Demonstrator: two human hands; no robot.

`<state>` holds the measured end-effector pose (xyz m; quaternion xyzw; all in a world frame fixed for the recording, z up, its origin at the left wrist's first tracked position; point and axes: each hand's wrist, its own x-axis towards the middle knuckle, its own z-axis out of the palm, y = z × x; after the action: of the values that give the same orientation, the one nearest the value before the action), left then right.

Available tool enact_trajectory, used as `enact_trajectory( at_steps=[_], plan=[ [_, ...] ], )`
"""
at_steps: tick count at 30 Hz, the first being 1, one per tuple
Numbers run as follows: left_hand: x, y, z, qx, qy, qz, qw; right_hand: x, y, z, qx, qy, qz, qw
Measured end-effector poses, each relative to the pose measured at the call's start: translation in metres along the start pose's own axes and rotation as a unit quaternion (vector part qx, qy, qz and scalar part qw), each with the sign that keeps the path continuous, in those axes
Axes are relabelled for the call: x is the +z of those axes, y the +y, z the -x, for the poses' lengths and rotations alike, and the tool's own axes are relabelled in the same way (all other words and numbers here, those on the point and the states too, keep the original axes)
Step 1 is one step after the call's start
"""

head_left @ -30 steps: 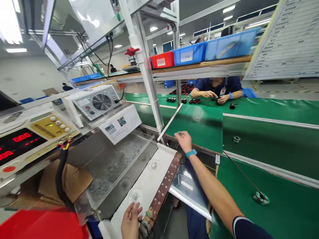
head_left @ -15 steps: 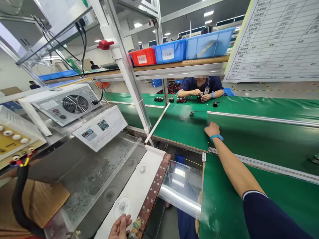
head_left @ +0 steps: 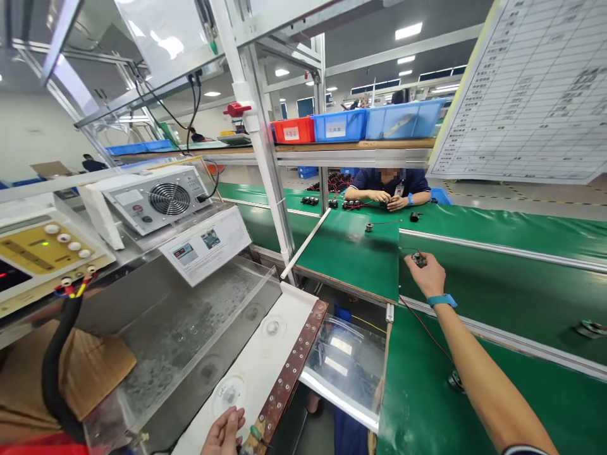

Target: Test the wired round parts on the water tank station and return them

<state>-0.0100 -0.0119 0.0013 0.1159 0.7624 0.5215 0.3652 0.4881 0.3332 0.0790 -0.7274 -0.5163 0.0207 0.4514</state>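
My right hand [head_left: 428, 276], with a blue band at the wrist, is closed on a small round electronic part with red wire [head_left: 418, 258]. It is above the green belt, just right of the raised green board [head_left: 351, 259]. A similar small part [head_left: 368, 227] lies on that board, its thin wire stretched out. Another wired part [head_left: 456, 381] rests on the near green surface, partly hidden by my right forearm. My left hand [head_left: 224, 432] has its fingertips pinched together over the white strip [head_left: 256, 354], beside a brown riveted bar [head_left: 294, 360]. What they hold, if anything, is hidden.
Across the belt, a person handles small black parts [head_left: 387, 202]. A metal upright [head_left: 265, 145] and white pipe stand before a shelf with red [head_left: 293, 131] and blue bins [head_left: 339, 125]. Left are a power supply [head_left: 47, 243] and a fan unit [head_left: 161, 197]. A part [head_left: 590, 328] lies far right.
My right hand has turned, and a round part now shows in its fingers. The wired part by my forearm has come into view. My left hand stays pinched in place. The camera view has shifted.
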Motion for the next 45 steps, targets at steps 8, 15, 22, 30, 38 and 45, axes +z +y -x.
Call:
enact_trajectory(
  at_steps=[8,15,22,30,38,45],
  plan=[
    [0.032,0.067,0.088,0.286,0.083,-0.097,0.95,-0.06,-0.177,0.134,-0.374,-0.396,-0.242,0.803],
    [-0.019,0.094,0.12,0.384,0.196,-0.412,0.803,-0.007,-0.276,0.269,-0.425,-0.68,-0.329,0.498],
    [-0.105,0.041,0.133,0.085,0.239,-0.535,0.806,0.107,-0.299,0.387,-0.513,-0.59,-0.091,0.617],
    [-0.132,-0.015,0.145,0.045,0.256,-0.471,0.843,0.138,-0.274,0.421,-0.57,-0.56,0.004,0.601],
    [-0.094,0.002,0.13,0.022,0.016,-0.035,0.999,0.149,-0.273,0.423,-0.583,-0.569,0.052,0.578],
    [-0.045,0.045,0.141,-0.009,-0.136,0.247,0.959,0.149,-0.27,0.419,-0.571,-0.589,0.021,0.571]
  ],
)
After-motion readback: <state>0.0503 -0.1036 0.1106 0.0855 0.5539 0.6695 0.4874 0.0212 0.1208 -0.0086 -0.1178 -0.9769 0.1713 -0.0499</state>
